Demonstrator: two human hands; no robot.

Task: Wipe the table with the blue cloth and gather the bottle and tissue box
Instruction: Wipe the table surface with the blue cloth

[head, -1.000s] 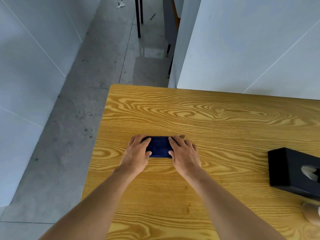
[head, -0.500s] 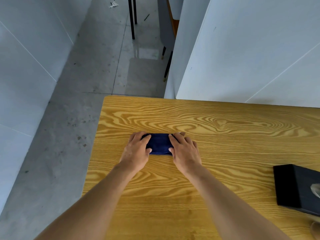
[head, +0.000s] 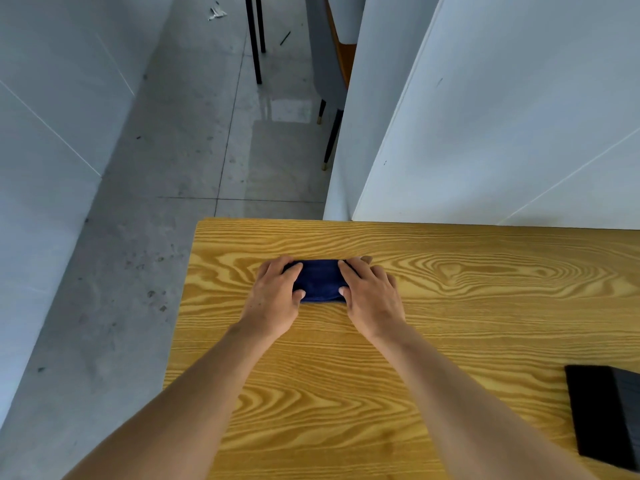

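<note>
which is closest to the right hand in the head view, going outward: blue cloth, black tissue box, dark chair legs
1. blue cloth, under the right hand
2. black tissue box, at the table's right edge of view
3. dark chair legs, far off on the floor

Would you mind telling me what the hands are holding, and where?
The left hand and right hand press the cloth flat on the table, one on each end.

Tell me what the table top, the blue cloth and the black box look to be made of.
Table top: wood or a wood-look laminate, with a bold yellow swirling grain and a smooth, low-sheen finish.
Blue cloth: soft fabric, probably towelling; it looks matte and is folded thick under both hands.
Black box: a matte black shell, maybe leatherette or plastic; the material cannot be told for sure.
</note>
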